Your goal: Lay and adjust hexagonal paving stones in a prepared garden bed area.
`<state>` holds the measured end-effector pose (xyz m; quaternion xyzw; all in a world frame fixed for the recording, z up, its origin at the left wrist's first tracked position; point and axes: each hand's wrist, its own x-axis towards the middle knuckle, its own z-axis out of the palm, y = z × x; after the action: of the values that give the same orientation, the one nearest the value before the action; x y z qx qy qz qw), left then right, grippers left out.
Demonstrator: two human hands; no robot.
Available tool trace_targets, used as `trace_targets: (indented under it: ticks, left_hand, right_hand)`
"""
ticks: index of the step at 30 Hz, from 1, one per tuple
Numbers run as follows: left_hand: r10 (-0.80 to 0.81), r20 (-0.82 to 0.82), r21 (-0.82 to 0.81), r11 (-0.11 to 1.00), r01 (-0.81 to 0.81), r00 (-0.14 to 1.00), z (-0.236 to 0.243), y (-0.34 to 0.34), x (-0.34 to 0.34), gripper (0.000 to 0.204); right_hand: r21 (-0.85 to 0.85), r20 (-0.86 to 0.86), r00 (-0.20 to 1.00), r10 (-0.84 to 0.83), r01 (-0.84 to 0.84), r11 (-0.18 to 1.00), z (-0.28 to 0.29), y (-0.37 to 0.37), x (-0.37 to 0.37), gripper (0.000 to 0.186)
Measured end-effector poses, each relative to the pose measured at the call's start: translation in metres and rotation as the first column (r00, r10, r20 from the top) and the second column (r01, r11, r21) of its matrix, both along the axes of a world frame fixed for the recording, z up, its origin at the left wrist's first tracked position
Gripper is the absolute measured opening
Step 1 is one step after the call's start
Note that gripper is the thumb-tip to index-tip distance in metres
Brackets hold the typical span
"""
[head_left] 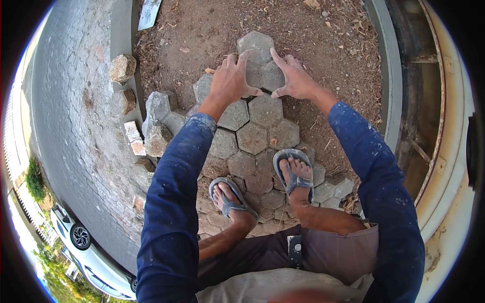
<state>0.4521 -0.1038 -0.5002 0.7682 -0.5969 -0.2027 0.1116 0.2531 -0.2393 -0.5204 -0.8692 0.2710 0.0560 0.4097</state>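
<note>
A grey hexagonal paver (271,76) lies between my two hands, at the far end of a patch of similar pavers. My left hand (230,81) hugs its left side and my right hand (298,81) its right side. The thumbs reach along its near edge, and the index fingers stretch forward. Just beyond sits another grey hexagonal paver (255,44), close to both index fingertips. A pale laid paver (265,109) borders the held one on the near side, with a dark gap between. My hands hide part of the held paver's sides.
Loose concrete blocks (123,68) line the left kerb (124,30). Brown soil (328,45) with dry leaves surrounds the pavers. My sandalled feet (295,174) stand on them. At right are another kerb (389,76) and a rusty frame (434,101); a white car (91,257) stands lower left.
</note>
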Motion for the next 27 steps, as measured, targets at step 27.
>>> trace_targets:
  ticks: [27]
  left_hand:
    - [-0.101, -0.014, 0.057, 0.993, 0.102, 0.995, -0.018, 0.021, 0.002, 0.104]
  right_hand:
    - [-0.163, -0.284, 0.950, 0.130, -0.181, 0.970, 0.031, -0.010, 0.000, 0.121]
